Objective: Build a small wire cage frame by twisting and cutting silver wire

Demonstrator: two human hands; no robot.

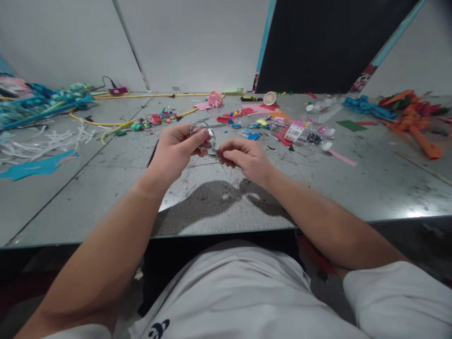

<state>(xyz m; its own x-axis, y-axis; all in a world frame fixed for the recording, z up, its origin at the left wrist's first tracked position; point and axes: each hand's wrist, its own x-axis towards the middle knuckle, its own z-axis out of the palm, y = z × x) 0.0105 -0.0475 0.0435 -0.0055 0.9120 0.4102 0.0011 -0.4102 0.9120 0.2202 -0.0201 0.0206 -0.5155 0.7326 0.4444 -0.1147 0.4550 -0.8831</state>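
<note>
Over the middle of the table, my left hand (pixel 173 149) is closed around a ring-shaped bundle of thin silvery wire (pixel 199 125). A small white piece (pixel 211 133) shows at the bundle's right side, beside my thumb. My right hand (pixel 250 162) sits just to the right and slightly lower, thumb and fingers pinched together. Thin wire strands run from the bundle to these fingertips; the exact grip there is partly hidden. Both hands are raised a little above a grey textured mat area (pixel 212 207), where their shadows fall.
Plastic bottles (pixel 300 133), coloured paper scraps and small beads (pixel 164 116) lie beyond my hands. A screwdriver (pixel 251 99) rests near the wall by a tape roll (pixel 269 98). White strips (pixel 45 141) and blue paper (pixel 38 165) are left; orange balloons (pixel 413 117) are right.
</note>
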